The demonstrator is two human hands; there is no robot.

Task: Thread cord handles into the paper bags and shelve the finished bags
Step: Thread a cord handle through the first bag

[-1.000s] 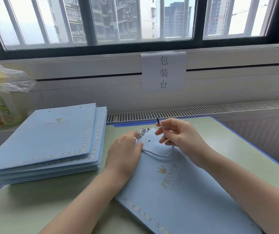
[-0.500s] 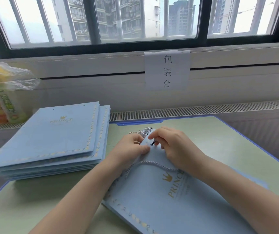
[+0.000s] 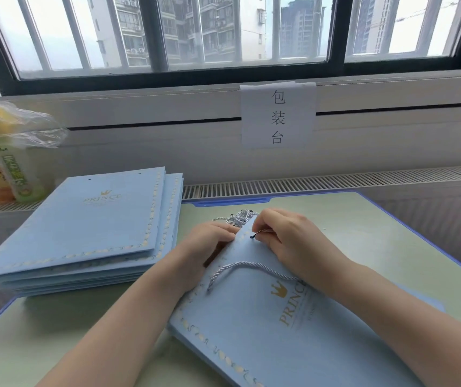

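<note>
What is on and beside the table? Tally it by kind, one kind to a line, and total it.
Bag being threaded: 1, the bag the left hand steadies.
Stacks of flat blue bags: 1.
Cord handles: 1 in use, pinched by the right hand; plus 1 bundle of spare cords, number unclear.
Wrapped drink bottles: 1.
Paper signs: 1.
Total: 6.

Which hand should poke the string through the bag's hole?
Probably the right hand: it pinches the grey twisted cord's dark tip at the light blue paper bag's hole. The left hand holds the bag's edge.
</note>
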